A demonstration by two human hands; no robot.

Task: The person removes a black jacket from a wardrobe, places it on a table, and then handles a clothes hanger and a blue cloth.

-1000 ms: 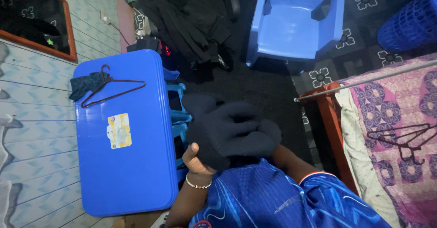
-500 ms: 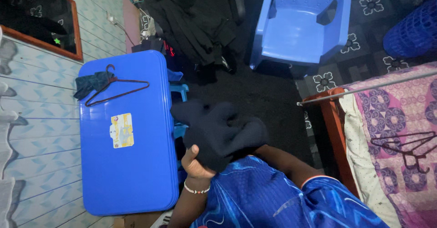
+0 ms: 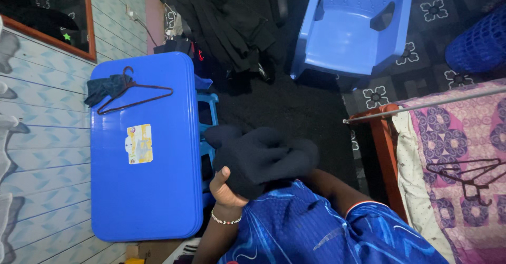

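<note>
Person in a blue jersey [image 3: 316, 227], seen from above. Left hand [image 3: 225, 189], beaded bracelet at the wrist, has its grip pressed on the near edge of a bunched black cloth [image 3: 261, 156], thumb up against the fabric. The cloth is held at chest height, above the dark floor, just beside the blue bench [image 3: 142, 201]. Right forearm runs under the cloth; right hand is hidden by it, so its grip cannot be told.

On the bench: a yellow sticker [image 3: 139, 144] mid-top, and farther along a dark hanger [image 3: 134, 96] lying flat, touching a crumpled dark rag [image 3: 103, 87].

To the right: a bed [image 3: 464, 132] with a purple patterned cover; a second hanger [image 3: 469, 173] lies on it.

Far side: a blue chair [image 3: 353, 27], a heap of black clothes [image 3: 232, 16], and a blue basket [image 3: 482, 40].
</note>
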